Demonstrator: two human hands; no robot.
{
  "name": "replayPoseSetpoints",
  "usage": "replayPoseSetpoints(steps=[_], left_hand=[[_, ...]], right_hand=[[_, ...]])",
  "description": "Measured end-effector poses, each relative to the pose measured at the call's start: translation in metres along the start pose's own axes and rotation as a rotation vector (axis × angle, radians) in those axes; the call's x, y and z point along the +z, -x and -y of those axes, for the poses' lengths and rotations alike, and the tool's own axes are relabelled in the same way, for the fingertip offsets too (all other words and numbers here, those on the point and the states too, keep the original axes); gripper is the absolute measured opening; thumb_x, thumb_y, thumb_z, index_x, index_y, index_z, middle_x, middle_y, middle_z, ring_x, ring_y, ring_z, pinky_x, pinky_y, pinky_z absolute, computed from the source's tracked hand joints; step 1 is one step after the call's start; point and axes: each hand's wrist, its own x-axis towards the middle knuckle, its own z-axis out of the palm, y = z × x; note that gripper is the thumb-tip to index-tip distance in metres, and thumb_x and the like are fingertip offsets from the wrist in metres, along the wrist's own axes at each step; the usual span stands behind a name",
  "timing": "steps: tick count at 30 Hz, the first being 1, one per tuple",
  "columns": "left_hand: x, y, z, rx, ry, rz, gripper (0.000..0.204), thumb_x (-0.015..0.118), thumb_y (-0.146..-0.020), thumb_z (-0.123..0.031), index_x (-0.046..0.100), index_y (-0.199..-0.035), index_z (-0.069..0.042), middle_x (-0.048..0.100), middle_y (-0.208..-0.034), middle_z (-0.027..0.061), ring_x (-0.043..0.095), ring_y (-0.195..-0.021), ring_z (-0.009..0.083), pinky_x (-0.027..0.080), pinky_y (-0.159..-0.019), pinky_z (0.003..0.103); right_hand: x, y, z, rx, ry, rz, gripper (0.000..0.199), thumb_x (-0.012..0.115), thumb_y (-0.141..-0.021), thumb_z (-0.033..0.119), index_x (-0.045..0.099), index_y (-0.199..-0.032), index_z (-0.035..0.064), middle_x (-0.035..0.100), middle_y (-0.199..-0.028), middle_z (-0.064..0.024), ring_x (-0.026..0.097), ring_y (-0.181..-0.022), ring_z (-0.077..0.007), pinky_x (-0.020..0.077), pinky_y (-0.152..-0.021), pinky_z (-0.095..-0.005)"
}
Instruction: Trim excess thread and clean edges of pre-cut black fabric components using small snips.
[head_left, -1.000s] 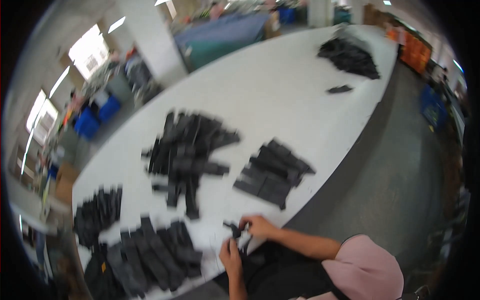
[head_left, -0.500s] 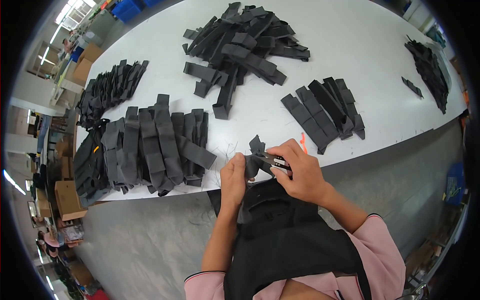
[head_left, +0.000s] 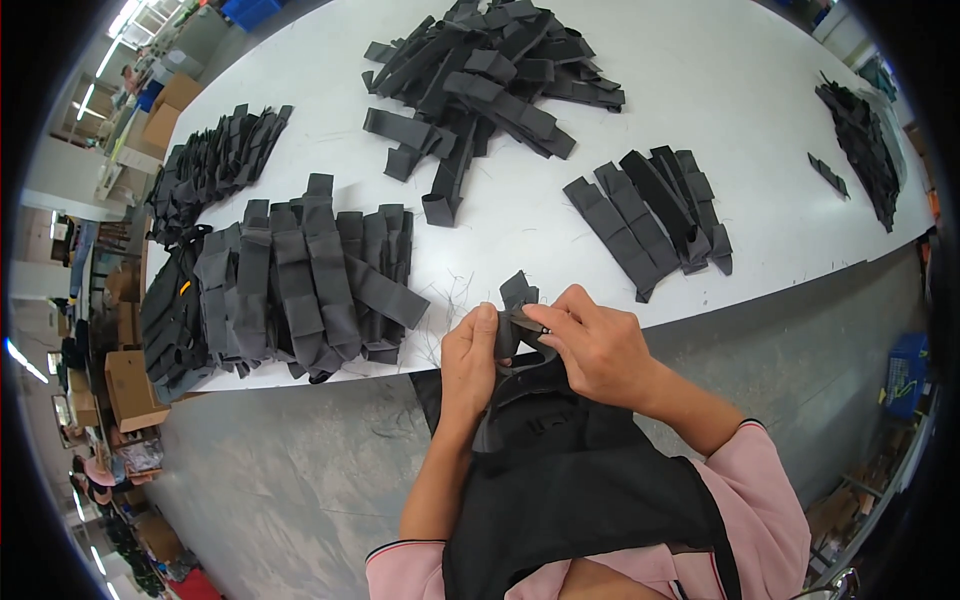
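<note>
At the table's near edge, my left hand [head_left: 468, 362] pinches a dark grey fabric strip [head_left: 517, 289]. The strip's upper end stands above my fingers, and a lower part hangs down in front of the black apron [head_left: 585, 490]. My right hand [head_left: 607, 348] is closed round small thread snips [head_left: 527, 322], their blades against the strip beside my left thumb. My fingers cover most of the snips' handles. Loose thread ends [head_left: 458, 296] lie on the table left of the strip.
On the white table [head_left: 330, 120] lie a tangled heap of grey strips [head_left: 490, 70], a large row of strips [head_left: 300, 270] at left, another bunch [head_left: 225, 150] behind it, and a smaller group [head_left: 650, 220] at right. Dark pieces [head_left: 862, 150] lie far right.
My right hand has turned and closed further round the snips, so their handles are now mostly hidden. The strip's lower part hangs more into view. The whole view has shifted slightly.
</note>
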Motion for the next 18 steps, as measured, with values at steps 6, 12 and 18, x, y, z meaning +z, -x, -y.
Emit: replayPoseSetpoints(steps=[6,12,18], left_hand=[[-0.001,-0.001,0.003,-0.03,-0.009,0.015,0.044,0.042,-0.097,-0.039,0.058,-0.075,-0.004,0.049,-0.061,-0.0028,0.044,-0.055,0.0038,0.038,-0.048,0.021],[0.001,0.0,-0.002,-0.021,-0.053,-0.028,0.044,0.044,-0.096,-0.037,0.057,-0.072,-0.003,0.048,-0.057,-0.0031,0.043,-0.052,0.0043,0.037,-0.046,0.021],[0.004,0.001,0.003,0.048,-0.157,-0.09,0.043,0.046,-0.095,-0.034,0.055,-0.07,0.0,0.046,-0.052,0.0004,0.043,-0.049,0.0068,0.035,-0.046,0.025]], right_hand=[[-0.002,0.004,-0.002,0.186,-0.245,-0.01,0.034,0.066,-0.07,-0.001,0.061,-0.103,0.005,0.052,-0.082,-0.0061,0.055,-0.058,-0.0195,0.0447,-0.052,-0.0298],[-0.01,0.001,0.001,0.002,-0.01,0.029,0.029,0.066,-0.07,0.0,0.062,-0.099,0.0045,0.053,-0.081,-0.0058,0.055,-0.056,-0.0194,0.0439,-0.051,-0.0294],[-0.011,-0.002,0.004,-0.082,0.126,0.061,0.029,0.067,-0.068,0.001,0.063,-0.097,0.004,0.054,-0.08,-0.0057,0.054,-0.055,-0.0183,0.0425,-0.049,-0.0296]])
